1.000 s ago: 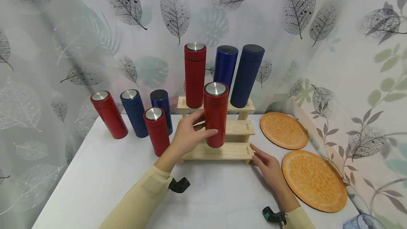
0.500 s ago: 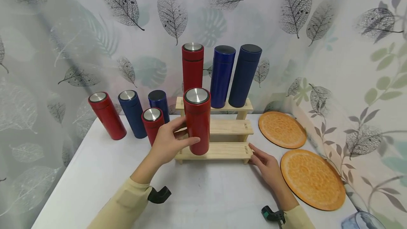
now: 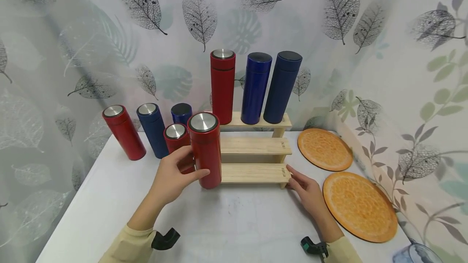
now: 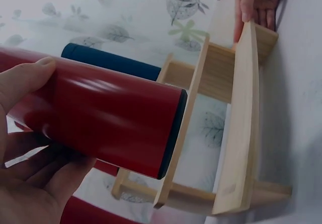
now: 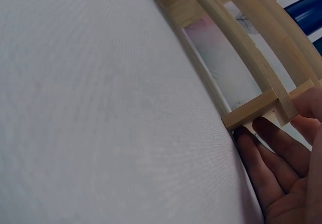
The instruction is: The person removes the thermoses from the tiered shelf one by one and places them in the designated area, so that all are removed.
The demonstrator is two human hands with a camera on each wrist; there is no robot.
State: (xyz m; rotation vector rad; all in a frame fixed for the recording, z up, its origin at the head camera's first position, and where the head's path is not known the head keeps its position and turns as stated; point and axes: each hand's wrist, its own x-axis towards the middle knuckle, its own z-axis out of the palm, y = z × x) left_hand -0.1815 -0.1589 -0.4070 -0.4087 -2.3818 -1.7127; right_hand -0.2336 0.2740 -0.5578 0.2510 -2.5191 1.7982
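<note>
My left hand (image 3: 170, 180) holds a red thermos bottle (image 3: 206, 153) with a silver lid, thumb on the near side and fingers behind it. The bottle is upright, in front of the left end of a three-step wooden stand (image 3: 256, 172). In the left wrist view its dark base (image 4: 172, 133) shows. My right hand (image 3: 308, 194) grips the right end of the stand's lowest step between thumb and forefinger; the other fingers lie beside the leg (image 5: 251, 110). On the top step are a red thermos (image 3: 222, 88), a glossy blue thermos (image 3: 256, 90) and a dark blue thermos (image 3: 282, 88).
Left on the white table (image 3: 234, 226) stand a red thermos (image 3: 126, 135), a blue one (image 3: 153, 133), a black-lidded blue one (image 3: 181, 113) and a partly hidden red one (image 3: 176, 139). Two round orange mats (image 3: 360, 206) lie right. A clear glass (image 3: 417, 253) sits in the corner.
My left hand has carried the red thermos bottle left and down, from before the stand's middle to its left end. The right hand stays at the stand's end.
</note>
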